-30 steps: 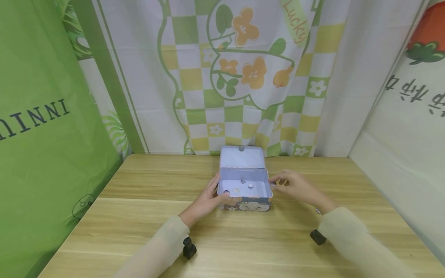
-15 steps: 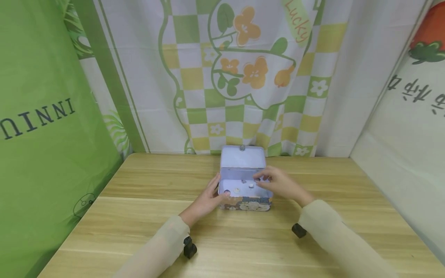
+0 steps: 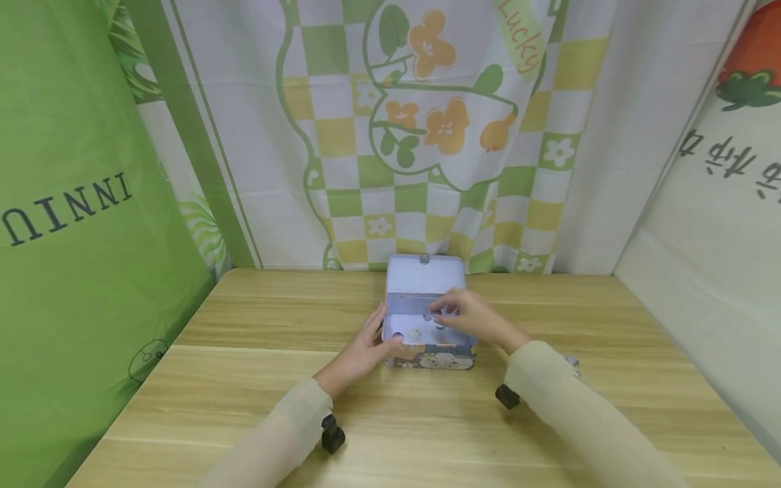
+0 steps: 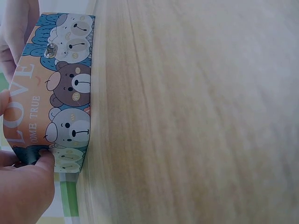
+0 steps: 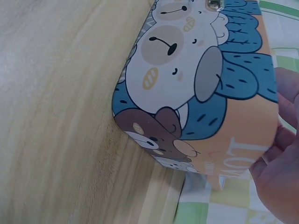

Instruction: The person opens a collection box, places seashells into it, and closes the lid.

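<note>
An open tin box [image 3: 448, 359] printed with cartoon bears stands on the table, its pale lilac lid [image 3: 425, 274] tipped back. My left hand [image 3: 365, 347] grips the box's left side, thumb over the front rim and fingers along the outer wall. Over the box's inside, my right hand [image 3: 468, 316] pinches a small, dark roundish thing [image 3: 436, 313] between thumb and fingers; its exact kind is too small to tell. Inside lie several small pieces, among them a cream one [image 3: 415, 333]. In the left wrist view, the bear-printed front [image 4: 70, 88] reads "LOVE COME TRUE".
A couple of small pale pieces [image 3: 571, 360] lie on the wooden table [image 3: 274, 407] beside the right sleeve. Directly behind the table hangs a checked, flowered curtain [image 3: 348, 135], with a green cloth [image 3: 61, 285] at the left and a white one at the right.
My right hand has moved left from the box's right side to over its inside, carrying the small dark thing. The sleeve's shift uncovers small pieces on the table. My left hand stays put.
</note>
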`<action>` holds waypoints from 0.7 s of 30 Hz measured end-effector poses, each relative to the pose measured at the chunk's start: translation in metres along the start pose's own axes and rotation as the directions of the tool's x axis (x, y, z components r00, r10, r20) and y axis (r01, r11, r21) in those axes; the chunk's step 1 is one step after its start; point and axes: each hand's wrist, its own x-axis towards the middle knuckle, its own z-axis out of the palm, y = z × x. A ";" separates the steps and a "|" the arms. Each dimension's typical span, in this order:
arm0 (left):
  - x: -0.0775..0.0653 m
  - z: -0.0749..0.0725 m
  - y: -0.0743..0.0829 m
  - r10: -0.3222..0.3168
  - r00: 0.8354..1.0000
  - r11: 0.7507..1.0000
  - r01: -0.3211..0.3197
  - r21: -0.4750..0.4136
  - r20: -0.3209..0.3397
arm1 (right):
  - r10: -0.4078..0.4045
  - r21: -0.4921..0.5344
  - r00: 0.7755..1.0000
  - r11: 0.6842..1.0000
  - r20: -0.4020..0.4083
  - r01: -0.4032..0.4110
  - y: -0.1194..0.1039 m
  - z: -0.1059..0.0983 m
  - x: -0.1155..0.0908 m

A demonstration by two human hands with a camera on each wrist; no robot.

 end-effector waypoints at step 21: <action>0.001 -0.001 -0.001 -0.001 1.000 1.000 0.001 -0.021 0.018 | -0.021 -0.065 0.999 0.998 -0.042 0.018 0.010 0.022 0.010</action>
